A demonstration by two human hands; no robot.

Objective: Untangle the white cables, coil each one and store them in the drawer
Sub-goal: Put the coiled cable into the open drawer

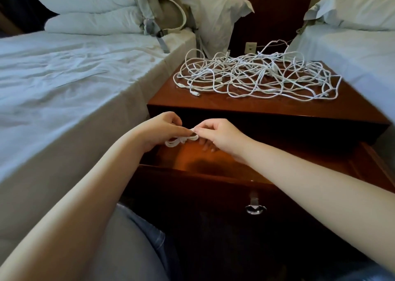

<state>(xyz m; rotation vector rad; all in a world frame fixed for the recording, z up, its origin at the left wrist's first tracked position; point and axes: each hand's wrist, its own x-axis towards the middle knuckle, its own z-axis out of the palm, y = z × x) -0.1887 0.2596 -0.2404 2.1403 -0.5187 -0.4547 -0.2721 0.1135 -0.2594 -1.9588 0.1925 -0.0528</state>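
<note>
Bedside desk (213, 104): left hand (164, 127) and right hand (215, 133) pinch a coil (177, 141) over the open drawer (256, 167), to hold loops gathered for stowing.

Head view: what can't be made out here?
All in the head view:
- Coiled cable: mostly covered by the left hand and right hand pinching it, so its wrap and ends are hidden.
- Drawer: the back lies in shadow under the nightstand top and the right forearm crosses it, so other contents are unclear.
- Tangled cables: too overlapped to count.
</note>
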